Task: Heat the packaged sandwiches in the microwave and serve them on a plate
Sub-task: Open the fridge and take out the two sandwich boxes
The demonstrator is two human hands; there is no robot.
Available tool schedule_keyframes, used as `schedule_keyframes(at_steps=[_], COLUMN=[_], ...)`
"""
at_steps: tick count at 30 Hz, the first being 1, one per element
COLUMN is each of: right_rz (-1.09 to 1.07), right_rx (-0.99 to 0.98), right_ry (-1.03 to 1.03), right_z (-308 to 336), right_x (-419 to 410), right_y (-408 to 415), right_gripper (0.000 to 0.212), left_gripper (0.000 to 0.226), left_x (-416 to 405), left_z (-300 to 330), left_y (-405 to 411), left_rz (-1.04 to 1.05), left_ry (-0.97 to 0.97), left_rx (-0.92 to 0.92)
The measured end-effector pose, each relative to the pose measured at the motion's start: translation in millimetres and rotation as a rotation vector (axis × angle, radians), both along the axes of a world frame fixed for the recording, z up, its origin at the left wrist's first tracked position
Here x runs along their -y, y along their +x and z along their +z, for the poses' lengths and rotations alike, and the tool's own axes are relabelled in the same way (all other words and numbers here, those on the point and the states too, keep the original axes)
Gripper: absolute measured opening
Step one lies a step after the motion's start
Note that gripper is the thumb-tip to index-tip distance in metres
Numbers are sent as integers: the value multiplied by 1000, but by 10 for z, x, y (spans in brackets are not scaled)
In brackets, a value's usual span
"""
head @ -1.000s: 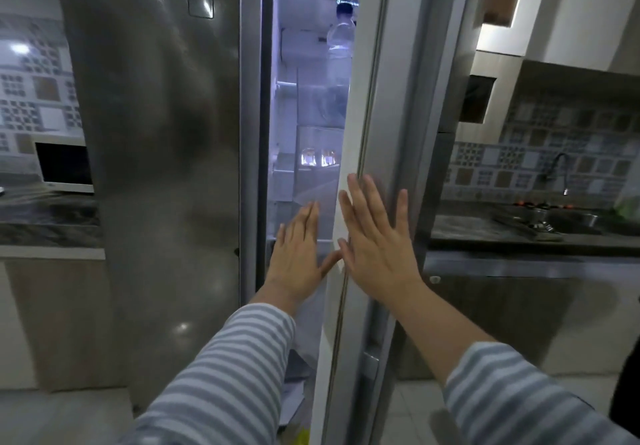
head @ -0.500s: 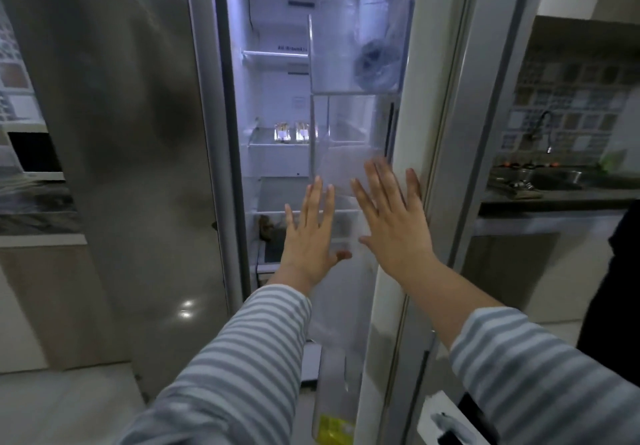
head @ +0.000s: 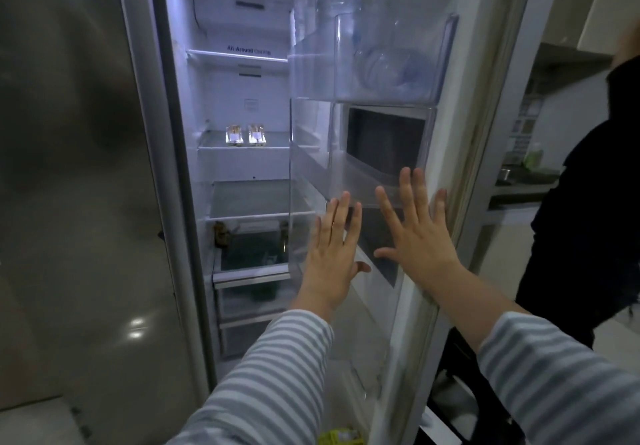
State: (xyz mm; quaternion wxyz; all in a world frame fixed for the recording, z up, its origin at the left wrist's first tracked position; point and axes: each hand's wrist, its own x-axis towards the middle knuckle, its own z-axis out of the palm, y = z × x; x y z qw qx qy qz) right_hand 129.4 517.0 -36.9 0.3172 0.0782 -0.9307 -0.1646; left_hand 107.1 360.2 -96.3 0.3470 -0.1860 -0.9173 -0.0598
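Two packaged sandwiches (head: 246, 135) stand side by side on a middle glass shelf inside the lit fridge. The fridge's right door (head: 446, 154) stands swung open to the right. My left hand (head: 332, 254) is flat with straight fingers spread, in front of the door's clear bins. My right hand (head: 419, 233) is also flat and spread, against the inner side of the door near its edge. Neither hand holds anything. The microwave and the plate are out of sight.
The steel left door (head: 76, 167) is closed. Water bottles (head: 325, 1) fill the top door bin. A person in dark clothes (head: 585, 216) stands at the right, before a dark counter (head: 526, 181). Lower shelves and drawers (head: 252, 292) lie below the sandwiches.
The right door has swung much wider to the right, exposing the shelves and sandwiches. Both flat hands moved right with it. The view came closer; the microwave at left left the frame.
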Motion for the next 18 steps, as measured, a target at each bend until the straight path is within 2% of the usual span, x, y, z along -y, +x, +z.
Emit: schedule_keyframes(at_steps=[9,12,15,18], right_rz=[13,53,223,319], right_rx=[-43,-61,-52,34], right_ry=[17,4,63,58], right_z=[-39,-71,-271,-558], right_x=[-118,14,326,822], right_y=[-19,59,157,217], right_gripper=[123,115,102,86], left_gripper=[126,104,76,70], left_x=[-67,122,490,931], left_z=[2,45,-3,-151], left_y=[1,80,189,284], left_rz=[-9,21,65,118], left_ry=[21,-28,28,54], left_rx=[-17,-56,-82,20])
